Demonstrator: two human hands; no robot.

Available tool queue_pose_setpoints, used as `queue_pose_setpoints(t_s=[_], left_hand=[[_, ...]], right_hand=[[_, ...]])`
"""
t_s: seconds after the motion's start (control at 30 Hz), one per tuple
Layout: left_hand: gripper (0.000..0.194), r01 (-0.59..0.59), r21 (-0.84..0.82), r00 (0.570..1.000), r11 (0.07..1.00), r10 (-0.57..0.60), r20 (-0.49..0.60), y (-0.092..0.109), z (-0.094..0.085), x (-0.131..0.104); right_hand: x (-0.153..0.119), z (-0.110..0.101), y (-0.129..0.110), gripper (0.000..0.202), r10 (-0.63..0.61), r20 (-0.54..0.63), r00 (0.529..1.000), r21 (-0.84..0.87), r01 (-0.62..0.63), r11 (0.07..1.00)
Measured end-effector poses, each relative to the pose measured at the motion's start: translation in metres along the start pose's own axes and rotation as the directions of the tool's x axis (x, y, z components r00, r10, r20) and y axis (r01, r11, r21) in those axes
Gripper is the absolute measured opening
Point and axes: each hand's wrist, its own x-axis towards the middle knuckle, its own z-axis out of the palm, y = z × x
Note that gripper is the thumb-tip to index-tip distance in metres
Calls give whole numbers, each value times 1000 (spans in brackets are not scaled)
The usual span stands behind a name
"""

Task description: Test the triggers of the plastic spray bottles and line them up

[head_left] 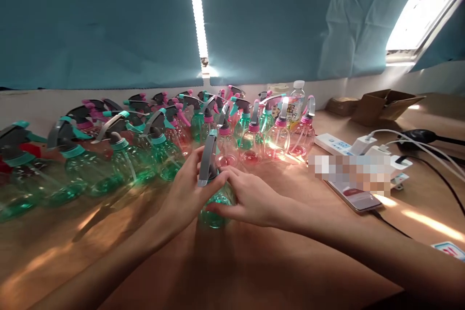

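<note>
A green spray bottle (217, 213) with a grey trigger head stands upright on the table in front of me. My left hand (187, 184) is closed round its neck, just under the trigger head. My right hand (254, 196) grips the bottle's body from the right, thumb low on the side and fingers near the collar. The collar is mostly hidden by my fingers. Close behind are a pink spray bottle (251, 147) and several others like it, and to the left stands a row of green spray bottles (125, 160) with turquoise collars.
A clear drink bottle (297, 99) stands behind the pink ones. At the right lie a power strip (332, 144) with white chargers and cables, and a phone (358, 198). An open cardboard box (378, 106) sits farther back. Blue-green cloth (109, 24) hangs behind the table.
</note>
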Motion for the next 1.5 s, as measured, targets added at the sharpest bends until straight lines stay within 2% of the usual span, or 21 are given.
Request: queue_pose_setpoints(t_s=[0.1,0.23,0.33,0.4,0.5,0.6,0.7,0.83,0.97,1.07,1.2,1.37,1.5], left_hand=[[25,2,-1,998,1000,-2,-57,6,11,-4],[28,36,1,993,999,-36,-114,12,21,-8],[36,8,-36,995,999,-11,-99,20,24,-10],[40,-18,-66,998,998,13,-65,26,24,-9],[36,-10,-94,999,995,7,-33,30,24,-8],[31,0,-136,999,991,-6,-46,31,26,-9],[28,-41,-167,998,985,31,-60,28,27,-8],[26,-49,-150,998,987,43,-41,20,23,-1],[28,-66,-184,998,981,67,1,8,19,11],[31,-78,-203,997,976,81,7,3,19,17],[28,-96,-188,995,978,102,20,1,18,19],[24,-116,-182,993,976,121,13,-2,17,19],[29,-139,-200,989,970,145,16,-2,18,18]], right_hand=[[-8,-1,5,56,-54,-27,998,1,54,999],[-17,-8,10,58,-86,-24,996,13,87,996],[-23,-12,11,56,-105,-30,994,20,106,994],[-26,-14,11,62,-116,-43,992,14,117,993],[-28,-16,12,73,-126,-43,991,14,127,992],[-32,-19,21,64,-136,20,991,59,134,989],[-39,-19,40,51,-145,57,988,71,141,987],[-50,-11,72,31,-35,23,999,-65,36,997],[-53,0,90,30,-74,38,997,-81,77,994],[-53,3,93,40,-63,62,996,-94,69,993],[-54,1,93,55,32,84,996,-122,-21,992],[-55,-2,91,64,114,100,988,-158,-98,983],[-57,-3,92,66,136,114,984,-174,-115,978]])
